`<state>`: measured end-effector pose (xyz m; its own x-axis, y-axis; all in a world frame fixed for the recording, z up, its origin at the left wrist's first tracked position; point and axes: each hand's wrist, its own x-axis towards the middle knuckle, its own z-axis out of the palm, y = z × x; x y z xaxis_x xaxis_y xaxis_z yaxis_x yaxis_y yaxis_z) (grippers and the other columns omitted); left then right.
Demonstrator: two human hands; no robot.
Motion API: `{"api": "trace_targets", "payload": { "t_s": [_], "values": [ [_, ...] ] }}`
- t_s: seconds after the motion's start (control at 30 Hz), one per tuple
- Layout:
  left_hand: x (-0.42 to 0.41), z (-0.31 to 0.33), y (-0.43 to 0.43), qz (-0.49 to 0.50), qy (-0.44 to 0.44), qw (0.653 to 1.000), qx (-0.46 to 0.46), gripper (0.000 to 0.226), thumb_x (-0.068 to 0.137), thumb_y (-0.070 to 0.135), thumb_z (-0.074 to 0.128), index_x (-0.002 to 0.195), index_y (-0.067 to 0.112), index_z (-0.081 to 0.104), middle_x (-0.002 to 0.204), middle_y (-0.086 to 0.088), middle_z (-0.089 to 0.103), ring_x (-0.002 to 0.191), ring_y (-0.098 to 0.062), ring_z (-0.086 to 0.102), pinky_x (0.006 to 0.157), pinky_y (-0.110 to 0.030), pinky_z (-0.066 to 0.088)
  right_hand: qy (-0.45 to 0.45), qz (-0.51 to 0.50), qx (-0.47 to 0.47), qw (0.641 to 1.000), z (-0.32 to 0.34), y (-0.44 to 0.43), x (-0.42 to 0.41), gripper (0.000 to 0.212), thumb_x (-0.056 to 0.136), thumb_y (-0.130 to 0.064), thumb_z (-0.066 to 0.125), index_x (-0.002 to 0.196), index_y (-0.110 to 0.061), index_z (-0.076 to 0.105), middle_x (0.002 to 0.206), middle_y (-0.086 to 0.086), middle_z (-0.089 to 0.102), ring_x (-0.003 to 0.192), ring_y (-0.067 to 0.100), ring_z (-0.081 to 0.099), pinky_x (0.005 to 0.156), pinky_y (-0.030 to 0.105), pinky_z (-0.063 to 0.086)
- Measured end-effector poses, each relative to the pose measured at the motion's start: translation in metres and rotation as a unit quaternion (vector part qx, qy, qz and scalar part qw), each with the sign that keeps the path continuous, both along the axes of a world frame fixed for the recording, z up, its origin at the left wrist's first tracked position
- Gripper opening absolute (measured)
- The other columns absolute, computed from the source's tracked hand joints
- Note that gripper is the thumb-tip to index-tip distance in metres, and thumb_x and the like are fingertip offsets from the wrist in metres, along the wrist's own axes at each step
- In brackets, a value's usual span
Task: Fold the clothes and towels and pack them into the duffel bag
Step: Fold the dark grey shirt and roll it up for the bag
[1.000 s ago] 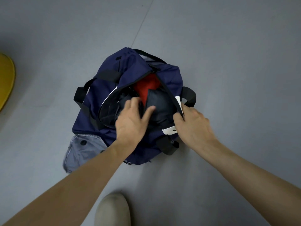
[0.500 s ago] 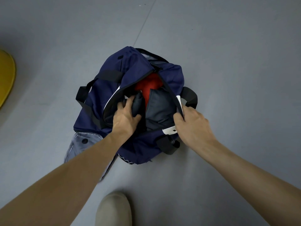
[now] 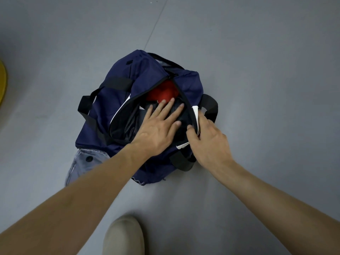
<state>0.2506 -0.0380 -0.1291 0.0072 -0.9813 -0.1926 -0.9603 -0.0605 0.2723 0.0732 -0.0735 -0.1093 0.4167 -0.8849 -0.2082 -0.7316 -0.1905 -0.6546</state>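
Note:
A navy duffel bag with black straps lies unzipped on the grey floor. Inside it sit a red garment at the far end and a dark folded garment nearer me. My left hand lies flat with fingers spread on the dark garment, its fingertips reaching the red one. My right hand pinches the bag's right zipper edge at its white trim, holding the opening apart.
A pale blue-grey flap with a black snap sticks out from under the bag's near left corner. My beige shoe stands at the bottom edge. A yellow object shows at the left border. Grey floor surrounds the bag.
My left hand has let go of the dark garment it was clutching and now lies flat on it, fingers spread, farther into the bag. My right hand stays on the bag's edge.

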Motion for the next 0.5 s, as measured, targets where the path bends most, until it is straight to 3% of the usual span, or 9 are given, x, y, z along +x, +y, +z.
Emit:
{"api": "trace_targets", "payload": {
  "t_s": [0.07,0.13,0.27,0.4,0.5],
  "values": [
    [0.000,-0.008,-0.002,0.005,-0.041,0.998,0.057,0.060,0.103,0.055,0.007,0.158,0.037,-0.006,0.169,0.003,-0.006,0.155,-0.020,-0.010,0.124,-0.050,-0.005,0.000,0.005,-0.022,1.000,-0.002,0.001,-0.005,0.058,0.099,-0.045,0.039,0.153,-0.027,0.026,0.124,0.004,0.060,0.100,0.025,0.063,0.088,0.043,0.052],
    [0.002,-0.015,-0.002,-0.004,-0.107,0.989,0.102,0.063,0.102,0.057,0.007,0.155,0.037,-0.018,0.168,0.002,-0.011,0.154,-0.023,-0.014,0.123,-0.054,-0.006,0.002,0.011,-0.033,0.999,-0.001,0.004,-0.010,0.064,0.100,-0.045,0.041,0.157,-0.032,0.014,0.109,0.000,0.061,0.087,0.023,0.062,0.080,0.041,0.052],
    [0.000,-0.014,-0.009,-0.003,-0.137,0.979,0.150,0.064,0.103,0.058,0.012,0.153,0.039,-0.024,0.167,0.003,-0.017,0.154,-0.024,-0.017,0.121,-0.059,-0.007,0.037,0.049,-0.081,0.995,-0.001,0.003,-0.017,0.072,0.102,-0.043,0.039,0.155,-0.045,-0.010,0.078,-0.004,0.052,0.064,0.023,0.054,0.066,0.039,0.051],
    [-0.005,0.001,-0.005,0.051,-0.077,0.992,0.092,0.063,0.104,0.057,0.018,0.158,0.040,-0.008,0.169,0.003,-0.001,0.155,-0.024,-0.007,0.123,-0.055,-0.002,0.080,0.101,-0.095,0.987,0.002,-0.005,-0.018,0.064,0.103,-0.052,0.027,0.153,-0.049,-0.013,0.073,-0.004,0.052,0.063,0.023,0.058,0.062,0.038,0.050],
    [-0.017,0.032,0.009,0.134,0.070,0.987,-0.048,0.059,0.106,0.050,0.028,0.160,0.031,0.016,0.165,-0.001,0.024,0.153,-0.022,0.016,0.124,-0.049,0.016,0.077,0.147,-0.048,0.985,0.019,-0.011,-0.032,0.065,0.101,-0.061,0.027,0.153,-0.050,-0.011,0.074,-0.010,0.048,0.071,0.022,0.057,0.067,0.037,0.046]
  ]
}}
